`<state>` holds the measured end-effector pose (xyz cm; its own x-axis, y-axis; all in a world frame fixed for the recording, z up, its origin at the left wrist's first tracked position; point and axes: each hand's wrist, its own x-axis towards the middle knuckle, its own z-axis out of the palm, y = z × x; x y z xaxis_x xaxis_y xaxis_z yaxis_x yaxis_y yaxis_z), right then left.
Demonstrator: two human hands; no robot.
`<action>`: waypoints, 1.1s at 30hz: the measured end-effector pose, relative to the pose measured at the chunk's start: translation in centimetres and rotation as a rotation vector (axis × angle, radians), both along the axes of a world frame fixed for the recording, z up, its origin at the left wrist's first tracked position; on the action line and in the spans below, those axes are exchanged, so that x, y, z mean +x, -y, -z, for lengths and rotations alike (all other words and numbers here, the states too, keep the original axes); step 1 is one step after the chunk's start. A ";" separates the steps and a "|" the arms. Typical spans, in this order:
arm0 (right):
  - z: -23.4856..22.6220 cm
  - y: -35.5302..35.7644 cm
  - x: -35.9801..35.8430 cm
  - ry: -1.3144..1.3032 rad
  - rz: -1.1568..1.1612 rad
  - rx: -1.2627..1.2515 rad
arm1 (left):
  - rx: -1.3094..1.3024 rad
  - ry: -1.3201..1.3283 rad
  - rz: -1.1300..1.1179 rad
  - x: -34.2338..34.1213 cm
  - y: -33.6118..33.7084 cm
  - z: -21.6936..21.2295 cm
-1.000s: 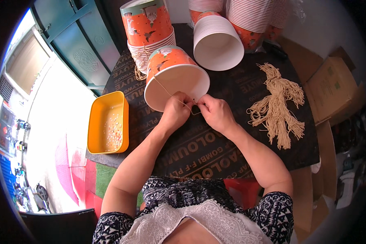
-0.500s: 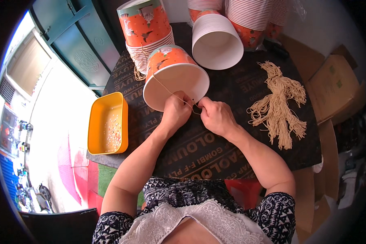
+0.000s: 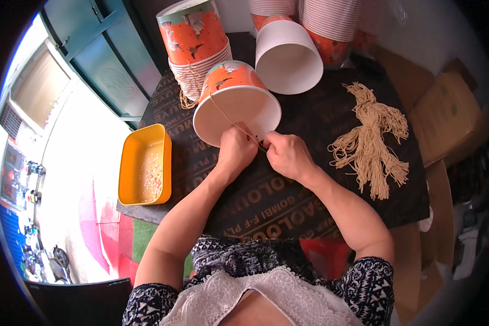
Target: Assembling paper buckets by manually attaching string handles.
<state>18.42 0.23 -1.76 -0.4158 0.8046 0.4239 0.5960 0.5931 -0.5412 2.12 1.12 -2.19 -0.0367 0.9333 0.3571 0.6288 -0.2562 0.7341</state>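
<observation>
1. Head view, nearest the lower edge: the person's two bare forearms rise from a black-and-white patterned top with a white lace neckline and meet over a dark printed mat (image 3: 266, 201) that covers the table.
2. At the meeting point, the left hand (image 3: 236, 149) is curled shut, fingertips pinched on a thin tan string (image 3: 228, 117) right at the lower rim of an orange-and-white paper bucket (image 3: 236, 103).
3. Just beside it, the right hand (image 3: 288, 155) is also closed, thumb and forefinger pinched together on the same string where it reaches the rim; the two hands almost touch.
4. That bucket lies tilted on the mat, its white mouth facing the person, and the string runs slanting across the opening from the upper left of the rim down to the fingers.
5. Off to the person's left, a yellow rectangular plastic tray (image 3: 145, 164) sits at the table's edge, speckled with small pale bits inside.
6. Off to the right, well apart from the hands, a loose bundle of tan cut strings (image 3: 370, 141) lies spread on the mat.
7. Farther back, a second white paper bucket (image 3: 288, 57) lies on its side, mouth toward the person.
8. Farthest, an upright stack of orange printed buckets (image 3: 197, 46) stands at the back left, and more nested stacks (image 3: 331, 27) at the back right.
</observation>
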 end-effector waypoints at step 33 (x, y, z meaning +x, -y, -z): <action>-2.1 -0.1 0.6 -1.111 0.113 -0.699 | 0.518 -0.201 0.173 1.4 3.7 -1.5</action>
